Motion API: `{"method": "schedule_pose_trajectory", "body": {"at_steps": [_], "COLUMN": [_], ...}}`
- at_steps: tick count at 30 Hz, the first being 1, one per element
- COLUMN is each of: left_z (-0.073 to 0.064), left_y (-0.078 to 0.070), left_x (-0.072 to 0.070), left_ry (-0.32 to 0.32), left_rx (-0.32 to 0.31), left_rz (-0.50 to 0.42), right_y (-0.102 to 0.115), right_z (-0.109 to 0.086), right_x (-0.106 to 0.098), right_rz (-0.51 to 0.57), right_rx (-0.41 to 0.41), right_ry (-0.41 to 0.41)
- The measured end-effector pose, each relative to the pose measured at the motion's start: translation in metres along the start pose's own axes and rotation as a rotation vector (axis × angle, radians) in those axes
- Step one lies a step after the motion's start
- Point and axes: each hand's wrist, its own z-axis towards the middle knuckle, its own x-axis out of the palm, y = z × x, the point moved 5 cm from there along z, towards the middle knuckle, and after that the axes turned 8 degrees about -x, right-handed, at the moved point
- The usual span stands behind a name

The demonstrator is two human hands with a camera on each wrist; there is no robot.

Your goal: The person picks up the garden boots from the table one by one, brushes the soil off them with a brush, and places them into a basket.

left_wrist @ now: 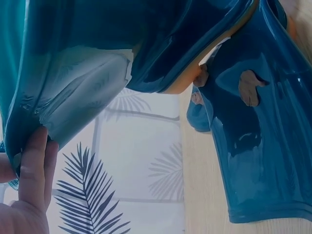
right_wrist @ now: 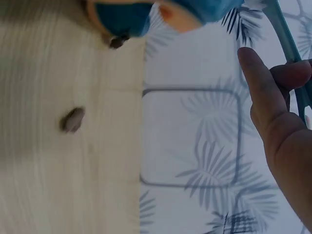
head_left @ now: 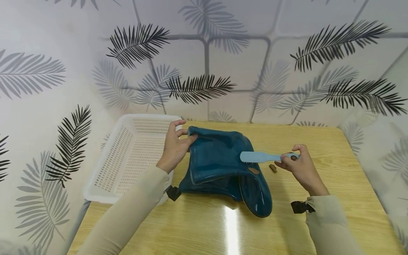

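My left hand [head_left: 176, 147] pinches the open top edge of a teal rubber boot [head_left: 213, 156], holding it tilted on its side. A second teal boot [head_left: 210, 187] lies under it on the table; in the left wrist view its shaft [left_wrist: 268, 161] carries brown mud patches [left_wrist: 249, 87]. My right hand [head_left: 298, 166] grips the handle of a light blue brush [head_left: 255, 157]. The brush head lies over the held boot near the ankle, bristles facing down; whether they press on it I cannot tell. A brown patch [head_left: 254, 170] shows on the boot just below the brush.
A white perforated plastic basket [head_left: 100, 199] stands at the table's left, beside my left forearm. One brown mud clump [head_left: 272, 168] lies on the wooden table [head_left: 344, 184] right of the boots. Behind the table rises a leaf-patterned wall covering [head_left: 236, 67].
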Motion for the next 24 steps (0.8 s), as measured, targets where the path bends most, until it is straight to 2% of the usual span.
{"method": "schedule_pose_trajectory", "body": {"at_steps": [3,7,11,14,17,24], "left_z": [-0.001,-0.002,-0.002,-0.003,-0.002,-0.001], "left_y": [0.001,0.002,0.003,0.004,0.004,0.006], "left_x": [-0.001,-0.001,0.001,0.0,-0.001,-0.005], "left_ry": [0.002,0.008,0.012,0.005,0.0,-0.017], "left_rx": [0.005,0.007,-0.002,-0.005,-0.002,-0.015], "left_rz": [-0.003,-0.012,-0.014,-0.011,-0.009,0.009], "right_y": [-0.005,-0.002,0.001,-0.002,-0.008,-0.017], "right_z": [-0.009,-0.012,-0.011,-0.011,-0.014,-0.02], "right_x": [-0.014,-0.025,-0.018,-0.009,-0.009,-0.039], "right_rz": [0.039,0.084,0.064,0.015,-0.005,0.13], "right_rx": [0.011,-0.023,-0.027,-0.001,0.022,0.035], "right_ry": [-0.034,-0.064,-0.051,-0.015,-0.009,-0.112]}}
